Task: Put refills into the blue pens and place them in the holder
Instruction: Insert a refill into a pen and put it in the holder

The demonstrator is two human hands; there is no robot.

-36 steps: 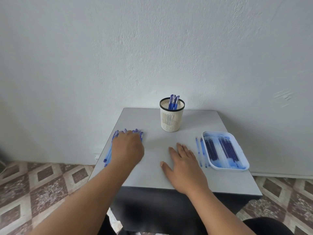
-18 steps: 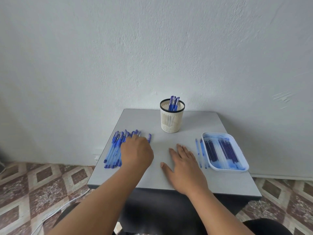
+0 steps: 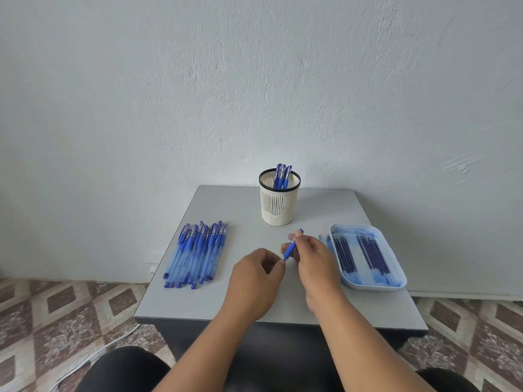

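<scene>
Above the table (image 3: 249, 210), both hands hold one blue pen (image 3: 293, 244): the right hand (image 3: 317, 261) grips its barrel, the left hand (image 3: 254, 281) pinches its lower tip.

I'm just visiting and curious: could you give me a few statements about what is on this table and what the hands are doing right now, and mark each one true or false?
1. The cup at the back of the table already has blue pens standing in it. True.
2. The pile of pens lies on the right side of the table. False: it lies on the left side; the tray is on the right.
3. The right hand holds a blue pen above the table. True.
4. The tray holds nothing. False: dark blue refills lie in it.
5. The left hand lies flat on the pile. False: it is raised beside the held pen, fingertips at its lower end.
</scene>
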